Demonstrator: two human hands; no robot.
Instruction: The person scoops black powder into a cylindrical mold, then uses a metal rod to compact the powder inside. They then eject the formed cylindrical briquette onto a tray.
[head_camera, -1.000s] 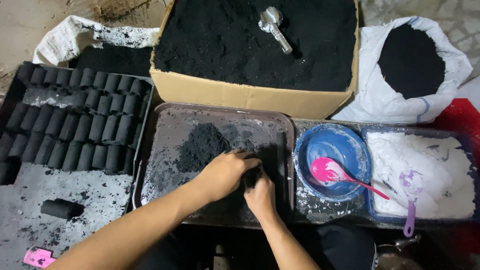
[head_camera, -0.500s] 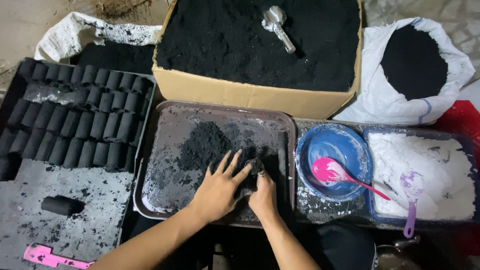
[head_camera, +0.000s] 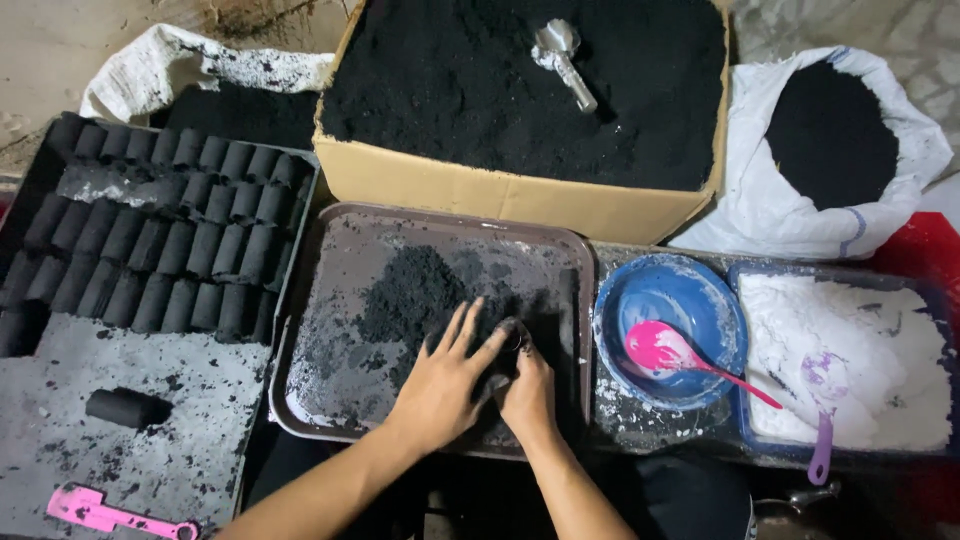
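Note:
A brown tray (head_camera: 340, 270) in front of me carries a heap of black powder (head_camera: 415, 295). My left hand (head_camera: 440, 385) lies flat on the tray, fingers spread, pushing powder toward my right hand. My right hand (head_camera: 530, 395) is curled around a small dark cylinder (head_camera: 512, 335) standing in the powder; its lower part is hidden by my fingers.
Rows of black cylindrical briquettes (head_camera: 160, 250) fill a tray at left, one loose briquette (head_camera: 125, 408) and a pink tool (head_camera: 110, 515) below them. Behind stands a cardboard box of black powder (head_camera: 520, 90) with a metal scoop (head_camera: 565, 60). Right: blue bowl (head_camera: 690, 290) with pink spoon, white powder tray (head_camera: 850, 350), white sack (head_camera: 830, 140).
My left hand has opened and flattened, sliding down and left over the powder. My right hand has stayed on the small cylinder. The view has shifted slightly.

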